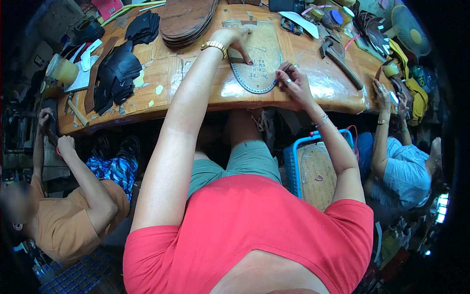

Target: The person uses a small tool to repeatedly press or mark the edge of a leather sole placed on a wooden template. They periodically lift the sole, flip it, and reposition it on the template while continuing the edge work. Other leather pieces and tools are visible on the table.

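your left hand [235, 38] is spread on the tan board [252, 78], right hand [296, 84] pinching a thin tool [276, 80] at the rim

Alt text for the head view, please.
A person's left hand rests on a rounded brown board on a wooden table; the right hand holds a thin tool by its edge. A hammer lies nearby; two other people are alongside.

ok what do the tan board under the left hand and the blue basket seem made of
Tan board: perhaps stiff card or fibreboard, smooth with slight sheen; flat, even face, but leather isn't ruled out. Blue basket: probably glossy moulded plastic; uniform colour, openwork side.
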Demonstrator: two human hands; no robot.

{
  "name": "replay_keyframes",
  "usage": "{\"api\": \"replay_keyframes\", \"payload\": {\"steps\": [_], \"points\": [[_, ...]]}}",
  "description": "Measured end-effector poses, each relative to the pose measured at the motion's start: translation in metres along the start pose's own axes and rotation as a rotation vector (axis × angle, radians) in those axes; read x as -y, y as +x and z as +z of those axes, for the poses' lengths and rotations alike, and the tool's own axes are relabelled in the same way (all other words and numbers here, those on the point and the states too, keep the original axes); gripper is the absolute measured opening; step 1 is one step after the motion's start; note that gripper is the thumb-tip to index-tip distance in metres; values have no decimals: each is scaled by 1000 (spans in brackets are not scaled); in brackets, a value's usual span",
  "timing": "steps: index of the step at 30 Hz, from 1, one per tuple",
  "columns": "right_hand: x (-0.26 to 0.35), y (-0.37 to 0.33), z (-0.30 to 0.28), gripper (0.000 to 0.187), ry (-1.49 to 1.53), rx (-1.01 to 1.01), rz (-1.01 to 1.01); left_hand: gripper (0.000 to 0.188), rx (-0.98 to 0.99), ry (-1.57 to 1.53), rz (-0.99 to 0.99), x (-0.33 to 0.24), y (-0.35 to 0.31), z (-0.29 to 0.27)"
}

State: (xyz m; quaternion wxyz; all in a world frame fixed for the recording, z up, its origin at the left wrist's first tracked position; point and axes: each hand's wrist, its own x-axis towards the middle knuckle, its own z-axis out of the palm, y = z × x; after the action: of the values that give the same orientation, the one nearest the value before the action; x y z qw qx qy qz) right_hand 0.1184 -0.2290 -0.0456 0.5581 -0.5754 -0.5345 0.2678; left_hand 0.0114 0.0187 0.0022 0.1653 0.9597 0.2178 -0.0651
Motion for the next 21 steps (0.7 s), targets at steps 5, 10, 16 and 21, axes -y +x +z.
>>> {"api": "replay_keyframes", "payload": {"steps": [5, 10, 16, 21], "points": [[2, -2, 1, 18, -490, 68, -302, 127, -10, 5, 8, 1, 0, 0], [-2, 1, 0, 18, 19, 67, -2, 126, -5, 32, 8, 1, 2, -1], [4, -3, 4, 17, -312, 124, -233, 127, -19, 57, 0, 2, 7, 3], [6, 0, -1, 16, 83, 113, 160, 128, -14, 67, 6, -2, 2, 1]]}}
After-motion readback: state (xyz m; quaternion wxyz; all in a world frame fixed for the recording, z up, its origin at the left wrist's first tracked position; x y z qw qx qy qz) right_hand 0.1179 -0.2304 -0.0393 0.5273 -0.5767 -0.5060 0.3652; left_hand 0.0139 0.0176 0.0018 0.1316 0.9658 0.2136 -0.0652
